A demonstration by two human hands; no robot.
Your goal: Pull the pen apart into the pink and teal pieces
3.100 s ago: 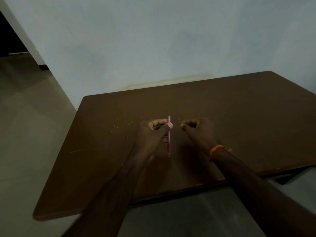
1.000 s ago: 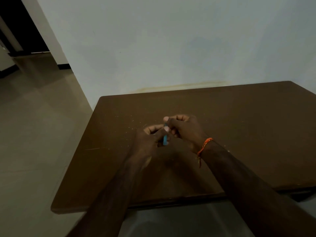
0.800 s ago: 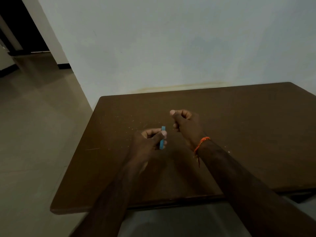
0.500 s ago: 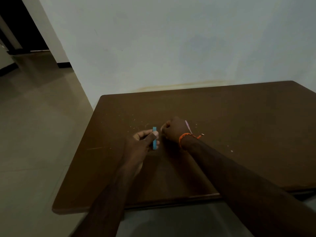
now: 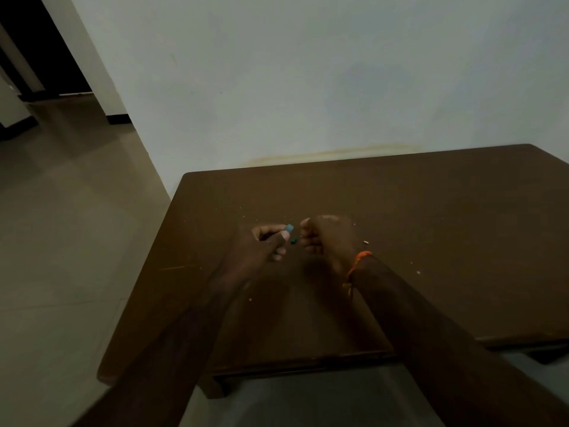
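A dark brown wooden table (image 5: 400,211) is standing with its far edge against a pale wall (image 5: 308,72), where a yellowish stain (image 5: 332,153) is running along just above the tabletop. To the left, a beige tiled floor (image 5: 61,226) is stretching away toward a dark doorway (image 5: 40,47) at the far left. Pale specks are lying scattered over the tabletop, and a tiny light scrap (image 5: 366,242) is lying just right of the hands.

Both hands are hovering over the middle of the table, close together but apart. The left hand (image 5: 266,245) is curling its fingers and pinching a small blue piece (image 5: 289,228) between thumb and forefinger; only the top end of the piece is showing above the thumb. The right hand (image 5: 323,238) is closing into a fist, knuckles turned toward the left hand; whether it is holding anything is impossible to tell, since the fingers are hiding the palm. An orange thread bracelet (image 5: 358,263) is circling the right wrist.

Between the two hands a small dark green bit (image 5: 294,240) is showing, probably lying on the tabletop, though the dim light is making that hard to judge. The table's right end is running out of view, and both forearms are being cut off by the near edge.
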